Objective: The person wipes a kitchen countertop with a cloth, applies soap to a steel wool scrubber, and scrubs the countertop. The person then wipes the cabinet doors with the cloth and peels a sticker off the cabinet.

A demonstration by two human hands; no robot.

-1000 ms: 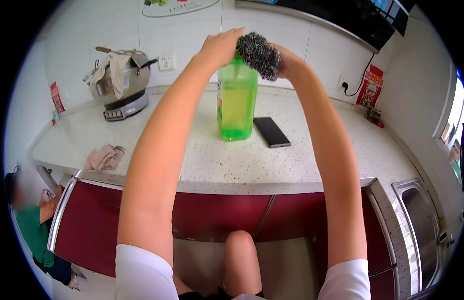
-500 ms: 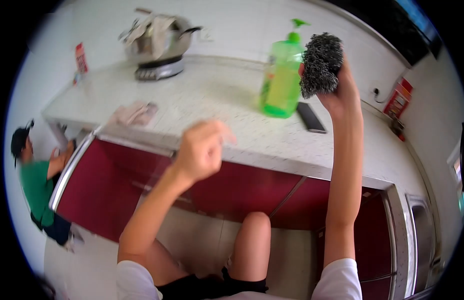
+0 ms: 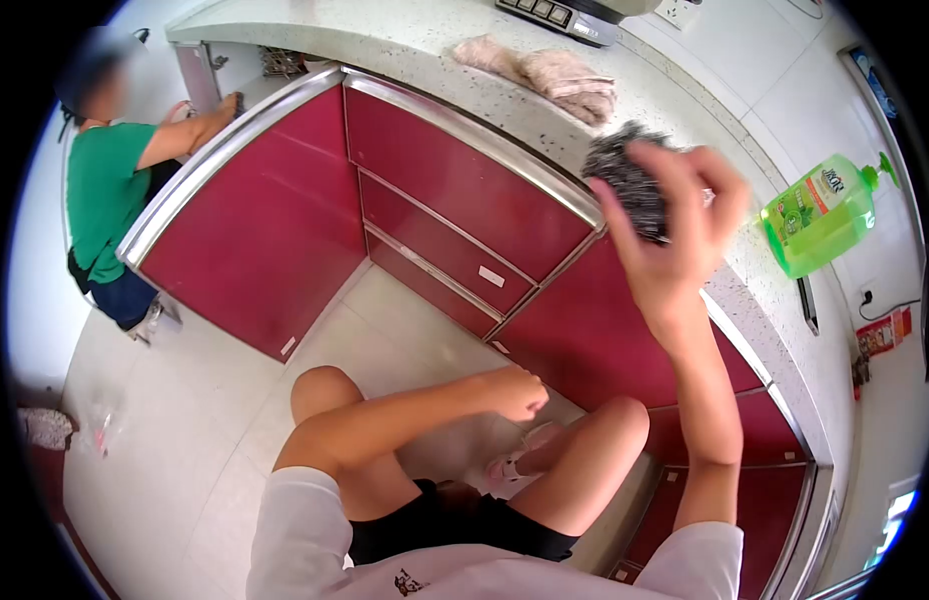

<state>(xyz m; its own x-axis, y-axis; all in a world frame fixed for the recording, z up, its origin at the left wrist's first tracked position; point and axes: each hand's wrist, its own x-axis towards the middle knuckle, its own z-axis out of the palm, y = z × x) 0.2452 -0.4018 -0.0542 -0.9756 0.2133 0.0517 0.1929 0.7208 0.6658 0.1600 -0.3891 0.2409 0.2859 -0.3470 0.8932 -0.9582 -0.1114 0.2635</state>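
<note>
My right hand [image 3: 680, 225] grips a dark grey steel wool scrubber [image 3: 630, 185], held up over the front edge of the countertop. Curled into a fist, my left hand [image 3: 520, 393] hangs low between my knees and the red cabinet fronts, with nothing visible in it. A beige cloth [image 3: 545, 75] lies crumpled on the counter beyond the scrubber. To the right of my right hand stands a green pump bottle of dish soap [image 3: 820, 215].
The speckled white countertop [image 3: 405, 65] curves around red cabinets [image 3: 445, 170] and an open red cabinet door [image 3: 255, 220]. Behind that door, a person in a green shirt [image 3: 110, 190] reaches into a cabinet. A grey appliance with buttons [image 3: 560, 15] sits at the back, and a dark flat object [image 3: 808, 305] lies by the bottle.
My view has turned left and down. My left hand has dropped from near the counter to below it. My right hand still holds the scrubber, now nearer the cloth.
</note>
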